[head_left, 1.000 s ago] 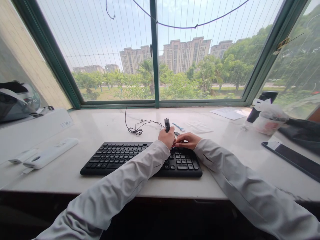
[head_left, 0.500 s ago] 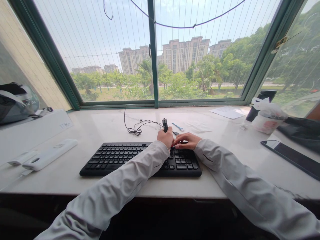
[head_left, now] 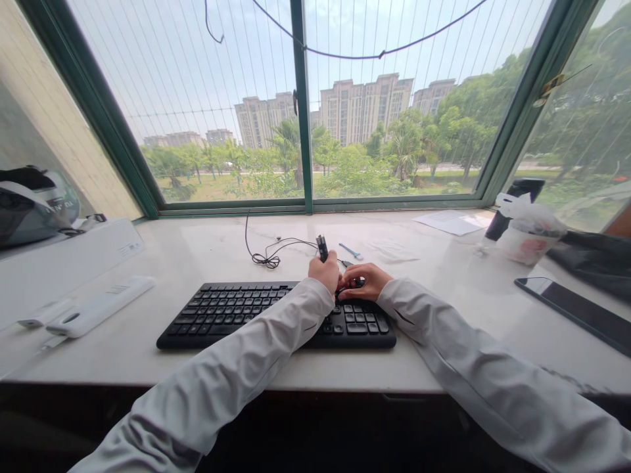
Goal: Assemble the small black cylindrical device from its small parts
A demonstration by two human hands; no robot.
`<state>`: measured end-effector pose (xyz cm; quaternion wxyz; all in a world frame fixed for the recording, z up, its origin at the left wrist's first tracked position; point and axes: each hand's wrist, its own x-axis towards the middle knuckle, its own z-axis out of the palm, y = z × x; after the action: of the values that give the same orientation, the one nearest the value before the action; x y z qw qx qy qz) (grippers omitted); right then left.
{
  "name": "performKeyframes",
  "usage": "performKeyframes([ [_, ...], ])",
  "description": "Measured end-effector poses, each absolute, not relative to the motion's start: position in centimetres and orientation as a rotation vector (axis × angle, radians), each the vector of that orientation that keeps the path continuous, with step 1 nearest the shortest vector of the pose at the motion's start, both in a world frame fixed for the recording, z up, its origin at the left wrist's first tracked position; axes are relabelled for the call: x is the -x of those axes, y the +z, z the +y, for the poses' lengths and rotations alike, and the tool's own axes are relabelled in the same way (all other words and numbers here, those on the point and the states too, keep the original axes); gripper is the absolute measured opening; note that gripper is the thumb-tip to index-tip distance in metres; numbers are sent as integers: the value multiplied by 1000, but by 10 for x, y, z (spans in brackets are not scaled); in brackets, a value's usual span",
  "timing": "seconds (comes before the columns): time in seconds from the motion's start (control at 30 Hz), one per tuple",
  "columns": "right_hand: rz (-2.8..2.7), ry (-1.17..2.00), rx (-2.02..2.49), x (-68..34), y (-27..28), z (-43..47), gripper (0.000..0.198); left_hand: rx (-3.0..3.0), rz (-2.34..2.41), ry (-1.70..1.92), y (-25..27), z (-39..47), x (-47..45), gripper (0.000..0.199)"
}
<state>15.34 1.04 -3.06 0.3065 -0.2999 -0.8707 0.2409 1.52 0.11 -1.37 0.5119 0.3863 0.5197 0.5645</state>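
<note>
My left hand (head_left: 323, 272) is closed around a small black block-shaped device (head_left: 322, 247), whose top end sticks up above the fingers; its exact kind does not show. Close beside it, my right hand (head_left: 369, 281) is pinched, with a small dark piece (head_left: 359, 282) partly showing between thumb and fingers. Both hands are above the upper right part of a black keyboard (head_left: 231, 309). A black USB plug (head_left: 347, 263) shows just behind the fingers. Behind the left hand, a thin black cable (head_left: 266, 259) lies coiled on the white table.
A small blue brush-like tool (head_left: 350, 250) and a clear plastic wrapper (head_left: 394, 249) lie behind the hands. At right are a phone (head_left: 574, 312), a white cup with a plastic bag (head_left: 525, 238) and paper (head_left: 451, 221). A white power-bank-like device (head_left: 101, 306) lies left.
The device in my left hand has tipped slightly leftward. My right hand has shifted a little left, its fingers more curled, and more of the dark piece shows.
</note>
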Motion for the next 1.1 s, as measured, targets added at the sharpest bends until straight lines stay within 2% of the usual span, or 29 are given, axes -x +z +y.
performKeyframes([
  [0.87, -2350, 567, 792, -152, -30, 7, 35, -1091, 1330, 1406, -11, 3, -13, 28],
  [1.1, -2355, 607, 799, -153, -27, 8, 37, -1122, 1154, 1350, -6, -1, -16, 36],
])
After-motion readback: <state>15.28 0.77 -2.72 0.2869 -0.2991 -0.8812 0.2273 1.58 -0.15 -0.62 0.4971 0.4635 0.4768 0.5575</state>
